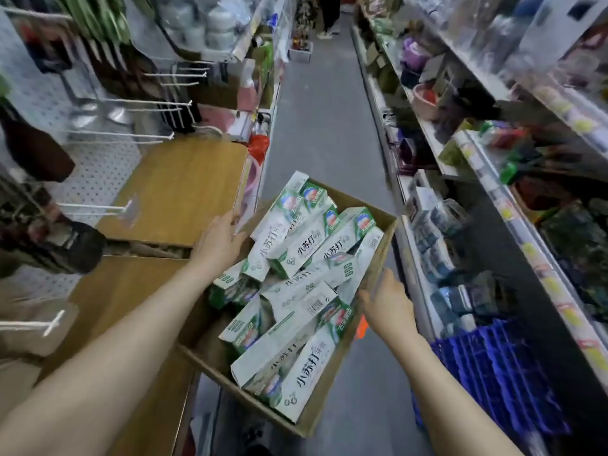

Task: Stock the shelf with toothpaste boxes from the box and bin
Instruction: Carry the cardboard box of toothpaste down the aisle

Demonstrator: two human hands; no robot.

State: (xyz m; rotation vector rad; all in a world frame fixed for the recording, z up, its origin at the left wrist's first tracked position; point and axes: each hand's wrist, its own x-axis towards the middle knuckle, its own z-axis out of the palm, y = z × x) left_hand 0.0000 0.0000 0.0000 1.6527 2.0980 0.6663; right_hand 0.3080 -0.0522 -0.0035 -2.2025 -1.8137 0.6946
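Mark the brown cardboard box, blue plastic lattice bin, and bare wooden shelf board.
Brown cardboard box (329, 393): head view, outer right wall.
Blue plastic lattice bin (493, 383): head view, lattice wall.
Bare wooden shelf board (177, 189): head view, top surface.

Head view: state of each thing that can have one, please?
Brown cardboard box: open-topped, full.
Green-and-white toothpaste boxes: closed, piled loosely.
Left hand: fingers straight on box's left flap.
Right hand: fingers straight along box's right wall.
Blue plastic bin: contents not visible.
Wooden shelf board: visible top bare.
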